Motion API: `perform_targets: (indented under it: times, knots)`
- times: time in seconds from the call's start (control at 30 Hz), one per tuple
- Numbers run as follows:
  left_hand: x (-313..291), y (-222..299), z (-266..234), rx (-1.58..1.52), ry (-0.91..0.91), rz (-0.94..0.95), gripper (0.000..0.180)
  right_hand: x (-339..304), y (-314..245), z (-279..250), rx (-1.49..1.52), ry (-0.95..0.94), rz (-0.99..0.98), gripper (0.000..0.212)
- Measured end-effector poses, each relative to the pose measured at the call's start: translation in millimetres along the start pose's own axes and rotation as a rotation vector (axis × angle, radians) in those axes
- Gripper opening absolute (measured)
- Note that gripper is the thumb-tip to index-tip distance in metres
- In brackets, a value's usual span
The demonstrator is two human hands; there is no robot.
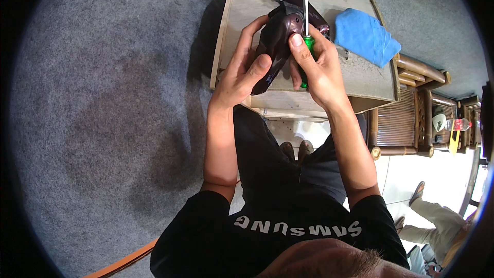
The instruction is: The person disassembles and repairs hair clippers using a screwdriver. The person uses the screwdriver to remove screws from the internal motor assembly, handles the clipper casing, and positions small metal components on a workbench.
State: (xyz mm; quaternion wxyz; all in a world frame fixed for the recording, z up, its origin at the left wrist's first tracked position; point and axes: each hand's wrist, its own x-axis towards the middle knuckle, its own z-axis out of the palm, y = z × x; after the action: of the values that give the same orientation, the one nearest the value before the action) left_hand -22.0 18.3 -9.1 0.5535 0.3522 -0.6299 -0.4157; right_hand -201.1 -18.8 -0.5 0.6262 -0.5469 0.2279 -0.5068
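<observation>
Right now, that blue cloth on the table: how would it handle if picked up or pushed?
The blue cloth lies in soft folds, so probably floppy and light. It would likely bunch or slide on the wooden table rather than roll. One corner overhangs the edge, so a push could drop it.

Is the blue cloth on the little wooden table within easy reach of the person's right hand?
Probably yes. The blue cloth lies in the open on the wooden table, just beside the right hand, with nothing between them. But that hand is gripping a green-handled screwdriver, so it isn't free.
</observation>
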Motion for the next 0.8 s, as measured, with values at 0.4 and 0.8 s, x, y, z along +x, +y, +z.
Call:
perform_targets:
  times: [0.4,0.8]
  knots:
    - [2.3,5.4,12.0,0.004,0.098,0.027,0.082,1.6,-2.0,11.2,-0.041,0.259,-0.012,0.051]
    - [3.1,8.6,17.2,0.105,0.153,-0.012,0.076,2.4,3.8,15.4,-0.223,0.363,-0.022,0.041]
